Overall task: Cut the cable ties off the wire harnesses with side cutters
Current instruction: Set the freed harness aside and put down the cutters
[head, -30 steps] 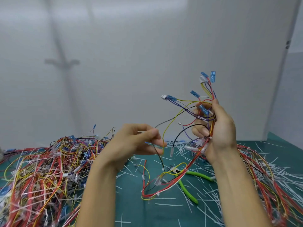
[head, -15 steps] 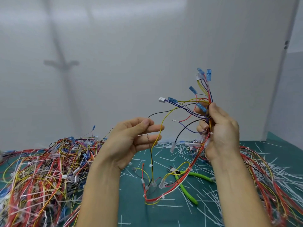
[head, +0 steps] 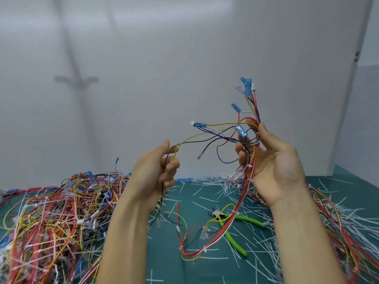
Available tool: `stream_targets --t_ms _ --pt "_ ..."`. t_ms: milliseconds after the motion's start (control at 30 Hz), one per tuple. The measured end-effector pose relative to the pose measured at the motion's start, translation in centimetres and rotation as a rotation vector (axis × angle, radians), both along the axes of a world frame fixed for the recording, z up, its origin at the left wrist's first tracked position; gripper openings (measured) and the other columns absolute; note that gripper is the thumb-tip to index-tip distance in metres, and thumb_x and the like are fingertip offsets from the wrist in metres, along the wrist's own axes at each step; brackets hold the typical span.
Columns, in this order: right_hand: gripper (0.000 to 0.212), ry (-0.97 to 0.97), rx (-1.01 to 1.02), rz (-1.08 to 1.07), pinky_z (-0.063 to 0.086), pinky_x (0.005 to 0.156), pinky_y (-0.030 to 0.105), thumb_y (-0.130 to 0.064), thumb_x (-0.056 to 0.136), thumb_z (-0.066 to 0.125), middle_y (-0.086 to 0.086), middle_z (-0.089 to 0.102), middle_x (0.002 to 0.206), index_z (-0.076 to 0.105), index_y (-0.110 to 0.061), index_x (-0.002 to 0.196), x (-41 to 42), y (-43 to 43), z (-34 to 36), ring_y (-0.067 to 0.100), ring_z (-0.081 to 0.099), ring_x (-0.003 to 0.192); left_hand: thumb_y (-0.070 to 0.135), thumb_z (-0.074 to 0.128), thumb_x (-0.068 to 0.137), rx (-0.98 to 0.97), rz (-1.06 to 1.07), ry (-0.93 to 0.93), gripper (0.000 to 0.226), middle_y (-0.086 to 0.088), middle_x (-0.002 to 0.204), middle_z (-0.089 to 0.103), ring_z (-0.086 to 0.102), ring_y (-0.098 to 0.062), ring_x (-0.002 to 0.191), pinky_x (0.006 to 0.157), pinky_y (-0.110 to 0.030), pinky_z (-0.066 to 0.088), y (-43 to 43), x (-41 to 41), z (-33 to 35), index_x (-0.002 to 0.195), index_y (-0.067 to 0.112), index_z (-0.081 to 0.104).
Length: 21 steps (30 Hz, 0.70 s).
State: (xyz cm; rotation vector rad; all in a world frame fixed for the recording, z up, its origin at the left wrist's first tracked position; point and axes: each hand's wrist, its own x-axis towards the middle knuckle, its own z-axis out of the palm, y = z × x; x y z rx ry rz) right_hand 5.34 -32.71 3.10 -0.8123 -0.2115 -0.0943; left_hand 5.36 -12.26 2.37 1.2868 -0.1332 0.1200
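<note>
White wall panels point(head: 164, 68) close off the back of the scene, and the right-hand panel ends in a vertical edge, past which a strip of worktop runs further back. The green worktop point(head: 164, 263) meets the wall in a straight line just behind the hands.

From the head view, both hands are raised above the worktop, apart from each other, sharing one wire harness point(head: 242, 201). The right hand point(head: 274, 165) holds the bundle upright, with the thumb pressing the wires against the curled fingers; blue terminals point(head: 247, 87) fan out above it. The left hand point(head: 155, 177) has its fingers curled round a yellow and a black wire that branch off leftward from that bundle. The harness's lower part hangs down in a loop onto the worktop, white cable ties point(head: 205, 250) still on it.

The side cutters point(head: 249, 219) lie on the worktop under the right forearm's inner side — green handles spread, untouched, with the red harness wires crossing over them.

A dense pile of tied harnesses point(head: 51, 212) fills the left side up to the left forearm. Looser harnesses point(head: 352, 242) run along the right. Between them lies a lane of green — the only open room, strewn with white cut tie scraps point(head: 205, 191).
</note>
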Motion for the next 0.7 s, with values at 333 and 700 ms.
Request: stream_targets --t_ms 333,700 --pt "0.033 -0.099 0.075 0.124 0.058 0.060 0.025 -0.024 0.101 0.047 0.007 0.071 0.086 0.073 -0.005 0.105 -0.2 0.7 0.4 0.017 0.067 0.068 0.046 0.073 0.069 0.345 -0.265 -0.172 0.037 0.000 0.083 0.074 0.057 -0.003 0.063 0.053 -0.012 0.044 0.2 -0.5 -0.4 0.094 0.020 0.079" --pt "0.010 -0.160 0.013 -0.008 0.059 0.080 0.040 0.000 0.096 0.053 0.007 0.071 0.088 0.060 -0.006 0.100 0.0 2.8 -0.2 0.024 0.072 0.079 0.014 0.082 0.076 0.522 -0.265 -0.183 0.019 -0.006 0.081 0.077 0.074 -0.019 0.075 0.069 -0.027 0.060 -3.5 -1.0 -0.6 0.094 0.015 0.076"
